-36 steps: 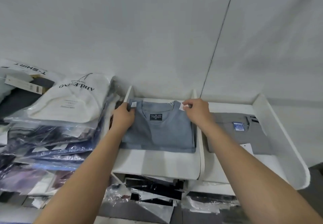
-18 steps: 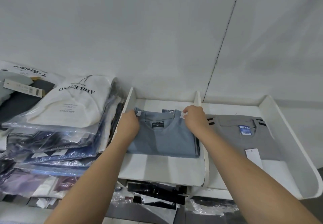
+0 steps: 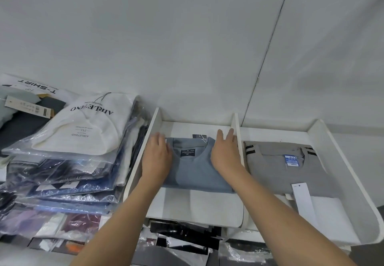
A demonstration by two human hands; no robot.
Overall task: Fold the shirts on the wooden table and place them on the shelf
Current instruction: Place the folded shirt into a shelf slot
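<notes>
Left hand point(image 3: 156, 158) and right hand point(image 3: 225, 154) both lie flat, fingers straight, resting on the folded blue-grey shirt point(image 3: 197, 176) at 9 and 3 o'clock of its collar. The shirt sits in the left compartment of the white shelf point(image 3: 197, 207), long axis 12 to 6, collar toward 12. Both hands seem equally placed to slide it toward 12.

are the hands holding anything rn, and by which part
Nothing is gripped; the left hand and right hand lie flat on the shoulders of the folded blue-grey t-shirt.
</notes>
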